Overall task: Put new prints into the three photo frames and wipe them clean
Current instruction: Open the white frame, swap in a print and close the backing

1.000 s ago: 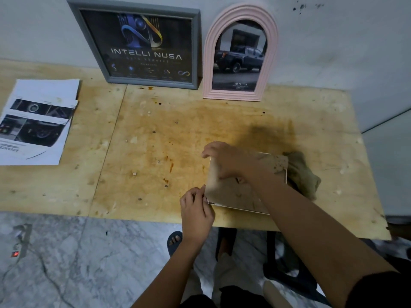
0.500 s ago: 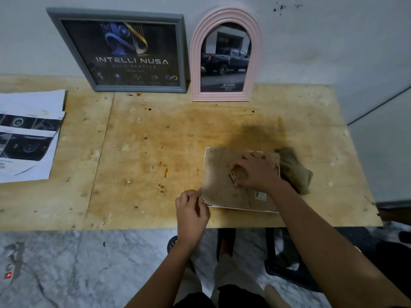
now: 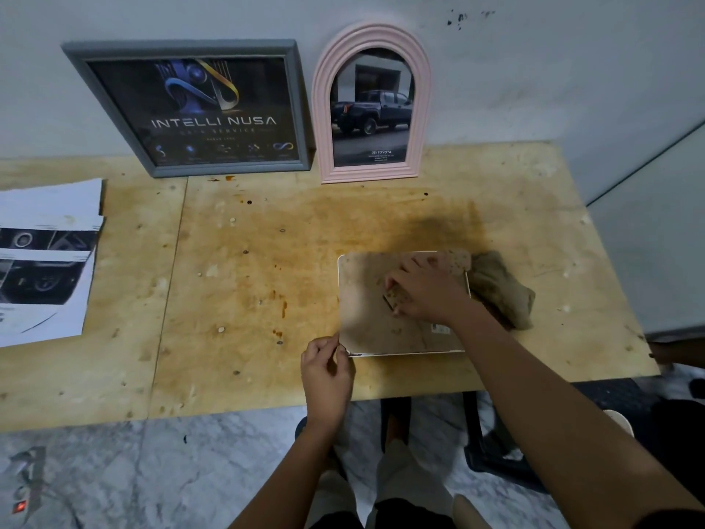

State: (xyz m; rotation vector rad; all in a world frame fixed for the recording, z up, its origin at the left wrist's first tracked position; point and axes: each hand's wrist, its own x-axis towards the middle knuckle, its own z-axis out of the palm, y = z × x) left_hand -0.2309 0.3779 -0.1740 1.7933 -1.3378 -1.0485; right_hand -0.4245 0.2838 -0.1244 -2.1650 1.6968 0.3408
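A white-edged photo frame [image 3: 366,299] lies face down near the table's front edge, its brown backing board up. My left hand [image 3: 326,370] pinches its near left corner. My right hand [image 3: 423,292] lies on the backing, fingers curled at a small dark tab in the middle. A crumpled tan cloth [image 3: 499,288] touches the frame's right side. A grey frame [image 3: 301,108] with a dark poster and a pink arched frame [image 3: 324,108] with a truck print lean against the wall.
Loose printed sheets [image 3: 45,261] are stacked at the left of the stained plywood table [image 3: 229,280]. A wall corner juts in at the right. Below are a marble floor, a power strip [image 3: 23,486] and a dark stool under the table.
My right hand has slid from the frame's far left corner to the middle of the backing. The left hand stays at the near left corner. The view has tilted down slightly.
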